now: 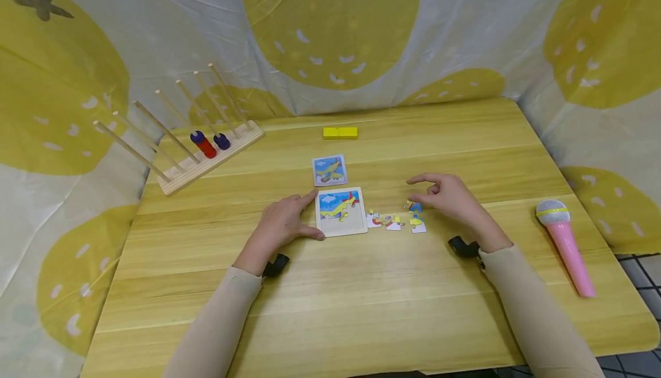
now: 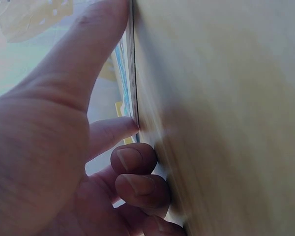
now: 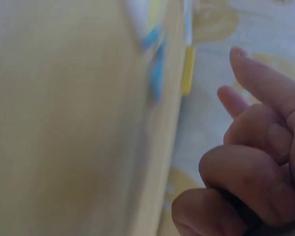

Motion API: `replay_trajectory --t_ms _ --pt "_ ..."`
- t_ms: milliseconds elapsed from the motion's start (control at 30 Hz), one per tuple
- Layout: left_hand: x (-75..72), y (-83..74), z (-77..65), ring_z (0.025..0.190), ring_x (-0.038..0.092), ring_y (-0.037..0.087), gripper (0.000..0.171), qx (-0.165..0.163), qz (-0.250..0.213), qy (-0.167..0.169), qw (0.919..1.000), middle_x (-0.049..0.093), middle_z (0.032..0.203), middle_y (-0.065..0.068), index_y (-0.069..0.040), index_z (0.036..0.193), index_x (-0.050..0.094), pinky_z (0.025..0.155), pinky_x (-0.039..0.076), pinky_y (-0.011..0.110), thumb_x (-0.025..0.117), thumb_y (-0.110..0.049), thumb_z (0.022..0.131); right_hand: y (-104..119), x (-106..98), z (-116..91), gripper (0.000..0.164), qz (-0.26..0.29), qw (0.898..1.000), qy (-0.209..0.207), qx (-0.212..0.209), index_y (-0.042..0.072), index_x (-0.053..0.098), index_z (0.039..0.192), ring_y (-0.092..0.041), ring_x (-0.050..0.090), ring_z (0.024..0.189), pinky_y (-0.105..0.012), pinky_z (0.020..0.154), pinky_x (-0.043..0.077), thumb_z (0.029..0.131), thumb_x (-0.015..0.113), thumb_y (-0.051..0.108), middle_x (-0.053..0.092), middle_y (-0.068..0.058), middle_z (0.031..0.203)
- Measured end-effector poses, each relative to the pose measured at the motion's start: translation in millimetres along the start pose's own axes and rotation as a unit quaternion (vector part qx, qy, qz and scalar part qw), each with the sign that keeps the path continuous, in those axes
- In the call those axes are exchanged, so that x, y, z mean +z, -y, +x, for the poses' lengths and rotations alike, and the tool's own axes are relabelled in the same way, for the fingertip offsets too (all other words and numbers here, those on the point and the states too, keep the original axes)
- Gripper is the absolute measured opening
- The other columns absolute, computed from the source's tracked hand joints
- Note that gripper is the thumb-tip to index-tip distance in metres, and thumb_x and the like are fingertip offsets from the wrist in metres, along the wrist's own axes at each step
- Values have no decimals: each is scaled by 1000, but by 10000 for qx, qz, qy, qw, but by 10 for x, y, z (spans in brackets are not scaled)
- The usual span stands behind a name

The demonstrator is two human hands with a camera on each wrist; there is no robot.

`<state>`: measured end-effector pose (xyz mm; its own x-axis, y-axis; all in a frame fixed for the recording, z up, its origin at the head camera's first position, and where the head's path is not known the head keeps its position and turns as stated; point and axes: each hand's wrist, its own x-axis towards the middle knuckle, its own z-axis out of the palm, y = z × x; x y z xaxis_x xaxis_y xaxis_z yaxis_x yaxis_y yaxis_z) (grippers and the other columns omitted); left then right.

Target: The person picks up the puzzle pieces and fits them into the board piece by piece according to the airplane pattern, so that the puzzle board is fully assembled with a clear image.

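My left hand rests at the left side of a square wooden jigsaw tray, index fingertip at its upper corner and thumb at its lower one. In the left wrist view the thumb is stretched along the tray's edge. Part of an airplane picture fills the tray's upper half, over bare wood. My right hand hovers beside the loose jigsaw pieces, thumb and index finger apart with nothing between them. Its other fingers are bent in the right wrist view. One blue and yellow piece lies below the thumb.
An airplane picture card lies behind the tray, and yellow blocks sit farther back. A wooden peg rack with red and purple beads stands at the back left. A pink toy microphone lies near the right edge.
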<state>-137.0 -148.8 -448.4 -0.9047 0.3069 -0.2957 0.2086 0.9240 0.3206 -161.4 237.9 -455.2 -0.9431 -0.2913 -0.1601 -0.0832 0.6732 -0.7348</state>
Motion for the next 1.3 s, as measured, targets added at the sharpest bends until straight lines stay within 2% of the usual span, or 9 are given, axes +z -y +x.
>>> replay_trajectory --t_ms 100,200,433,867,1167,1300 --pt "6 -4 4 107 66 27 116 -6 -23 22 10000 69 137 13 -24 166 40 86 52 44 90 -67 71 -196 -88 -72 43 -17 9997 203 165 20 72 134 -9 22 51 -25 49 25 95 81 38 26 9 57" --pt "9 -3 6 112 67 29 116 -25 -43 27 10000 68 140 13 -24 166 39 89 52 46 90 -67 71 -293 -126 -94 44 -157 9987 446 203 22 71 134 -10 23 53 -26 52 25 94 82 38 26 9 59" --pt "19 3 13 109 67 28 116 -9 -28 19 10000 69 138 13 -24 166 40 86 53 45 90 -68 71 -290 -127 -98 42 -532 9962 658 219 22 74 130 -11 26 55 -27 55 26 91 85 35 32 7 60" --pt "18 14 3 100 66 25 116 82 60 -94 9999 71 131 12 -24 165 42 81 51 42 90 -68 70 -275 -93 -104 31 -815 9950 550 150 26 78 123 -10 21 55 -25 55 24 93 83 31 30 8 58" --pt "14 8 2 104 66 26 116 20 14 -36 10000 70 133 12 -24 165 41 83 51 43 90 -68 70 -259 -67 -110 26 -860 9954 422 52 24 80 118 -10 22 56 -26 56 24 94 83 33 29 8 58" --pt "12 9 4 100 65 25 116 9 14 -21 10000 71 132 12 -24 165 41 80 50 41 90 -68 70 -229 -52 -107 25 -862 9959 284 -43 22 80 117 -9 24 56 -26 56 25 94 82 34 32 8 60"
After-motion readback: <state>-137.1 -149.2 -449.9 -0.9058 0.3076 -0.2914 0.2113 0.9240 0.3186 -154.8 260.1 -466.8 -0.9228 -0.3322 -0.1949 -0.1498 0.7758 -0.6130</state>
